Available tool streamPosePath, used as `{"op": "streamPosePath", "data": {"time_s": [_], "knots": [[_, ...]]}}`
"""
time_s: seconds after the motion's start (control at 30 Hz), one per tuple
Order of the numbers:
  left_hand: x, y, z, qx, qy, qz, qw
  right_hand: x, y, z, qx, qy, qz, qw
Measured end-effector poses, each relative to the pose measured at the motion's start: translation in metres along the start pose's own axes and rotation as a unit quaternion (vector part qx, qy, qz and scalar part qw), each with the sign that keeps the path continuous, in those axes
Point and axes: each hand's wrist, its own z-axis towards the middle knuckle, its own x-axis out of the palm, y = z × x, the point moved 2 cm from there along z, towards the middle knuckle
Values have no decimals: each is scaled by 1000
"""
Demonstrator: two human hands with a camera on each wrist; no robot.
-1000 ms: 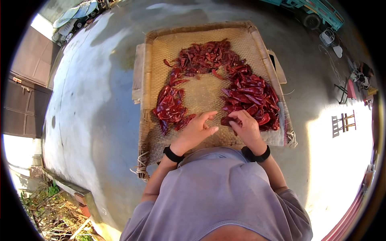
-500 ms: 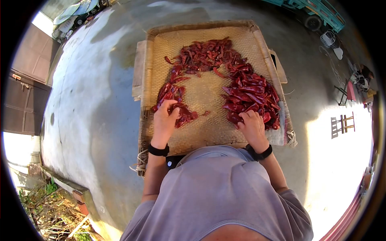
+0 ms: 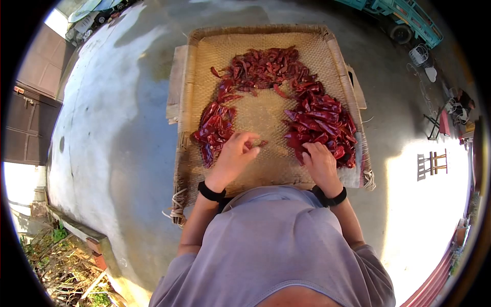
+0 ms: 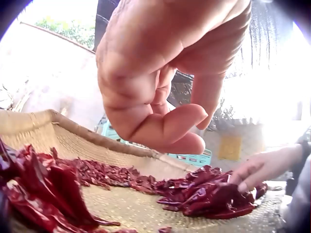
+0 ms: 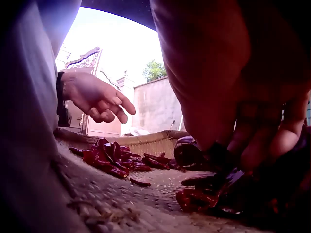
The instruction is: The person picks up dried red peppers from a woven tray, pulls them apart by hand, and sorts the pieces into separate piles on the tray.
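Observation:
My left hand (image 3: pixel 232 159) hovers over the near left of a woven tray (image 3: pixel 261 115), beside a pile of dried red chili peppers (image 3: pixel 215 125). Its fingers (image 4: pixel 180 128) bend loosely toward the thumb, with nothing between them. Just past its fingertips lies a small chili piece (image 3: pixel 264 143). My right hand (image 3: pixel 322 165) reaches down at the near edge of a larger chili pile (image 3: pixel 325 120). In the right wrist view, its fingers (image 5: pixel 252 145) touch dark, glossy peppers (image 5: pixel 197 196); I cannot tell whether they pinch one.
Smaller, more shrivelled chilies (image 3: pixel 266 66) join the two piles along the far side. The tray has a raised rim (image 3: pixel 255 29) and sits on wooden boards (image 3: pixel 177 84). A wooden stool (image 3: pixel 438 162) and a blue-green cart (image 3: pixel 409 20) stand off to the right.
My left hand goes left to the left chili pile, then swings back right and hovers empty. A small chili piece now lies mid-tray. My right hand shifts slightly right, staying at its pile.

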Motion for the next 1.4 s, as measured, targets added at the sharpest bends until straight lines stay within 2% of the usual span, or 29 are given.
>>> {"op": "streamPosePath", "data": {"time_s": [0.07, 0.13, 0.17, 0.2, 0.27, 0.37, 0.4, 0.47, 0.57, 0.67, 0.77, 0.9, 0.93, 1.0, 1.1, 1.2, 1.3, 1.4], "knots": [[17, -12, 4, 16, 37, -16, 999, -6, 12, 4, -38, 5, 82, 996], [30, -17, 5, 51, 68, -75, 994, -6, 26, 6, -33, 65, 170, 983], [33, -8, 8, 139, 67, -7, 988, -4, 29, 8, -33, 94, 207, 973], [30, -10, 8, 98, 82, 27, 991, -2, 30, 10, -36, 123, 242, 962], [19, -17, 5, 15, 109, 96, 989, -1, 26, 14, -61, 69, 170, 981], [-7, 1, -7, -34, 37, 75, 996, 2, 12, 24, -74, -30, -6, 997], [-16, 8, -11, -10, -21, 124, 992, 2, 10, 28, -59, -28, -45, 997], [-37, 15, -14, -57, -56, 154, 985, -2, 14, 38, -99, -49, -96, 989], [-60, 26, -22, -69, -91, 228, 967, 13, 6, 48, -131, -21, -131, 983], [-63, 27, -27, -45, -202, 240, 948, 37, -13, 50, -122, 13, -199, 972], [-55, 20, -19, -9, -147, 153, 977, 22, 3, 49, -146, -27, -142, 979], [-22, -8, -8, 1, -19, 49, 999, 13, 29, 47, -148, -8, 30, 988], [-12, -14, -6, 2, 10, 9, 1000, 17, 30, 48, -153, 37, 103, 982], [5, -13, 0, 37, 37, 14, 999, 27, 39, 42, -141, 27, 172, 975], [17, -1, 5, 56, 43, 48, 996, 21, 55, 39, 48, 168, 327, 929], [9, -1, 3, 30, 21, 57, 998, 24, 44, 32, 11, 115, 270, 956], [-15, 6, 0, -12, -40, 36, 998, 3, 19, 33, -99, -28, 103, 989], [-41, 23, -1, -52, -128, 29, 990, -16, -5, 27, -19, -68, -34, 997]]}}
